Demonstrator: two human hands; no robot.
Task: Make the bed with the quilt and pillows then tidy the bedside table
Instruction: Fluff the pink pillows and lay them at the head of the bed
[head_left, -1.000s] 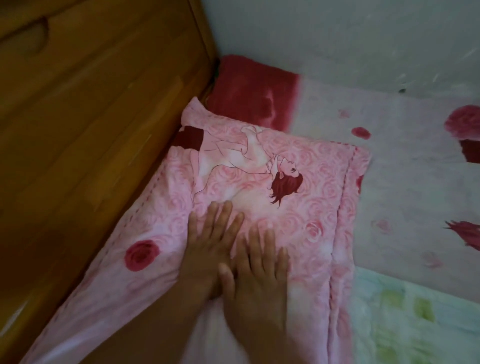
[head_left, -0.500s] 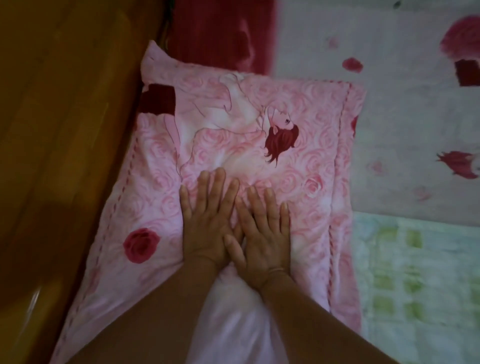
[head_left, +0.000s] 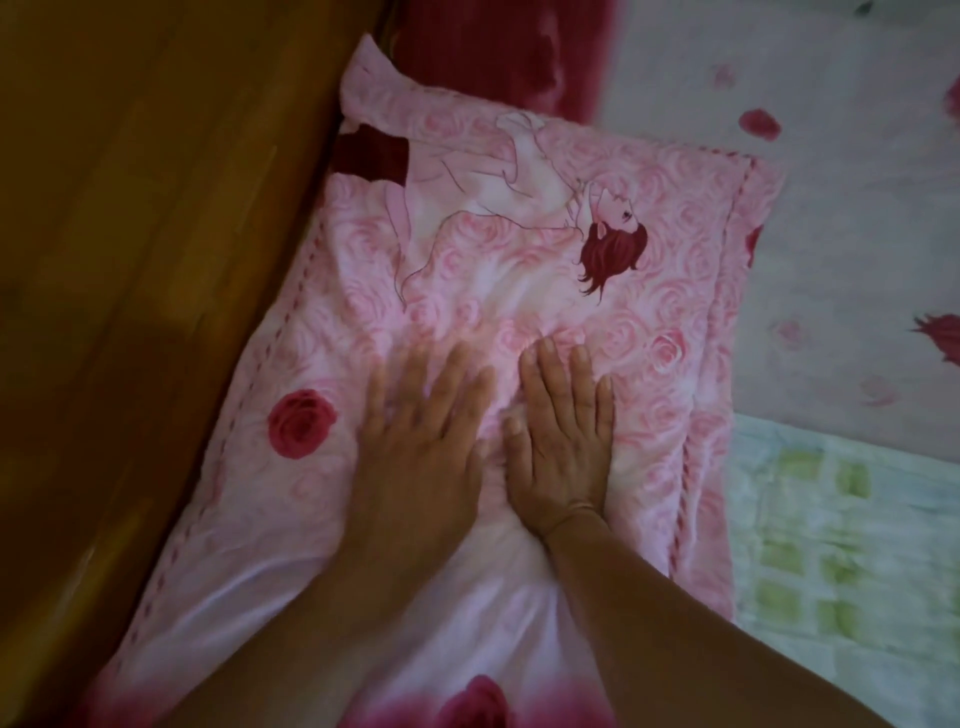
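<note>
While your left hand (head_left: 415, 431) slides away from your right hand (head_left: 563, 441), no longer touching | both flat, fingers straight, pressing the pillow (head_left: 519, 270) | pillow against the headboard (head_left: 156, 208) | smoothing looks nearly done

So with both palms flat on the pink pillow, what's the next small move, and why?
Probably slide the left hand and right hand apart, toward the edges of the pillow. Both hands lie flat side by side at its middle, and the fabric looks creased between them and just ahead of them.
</note>
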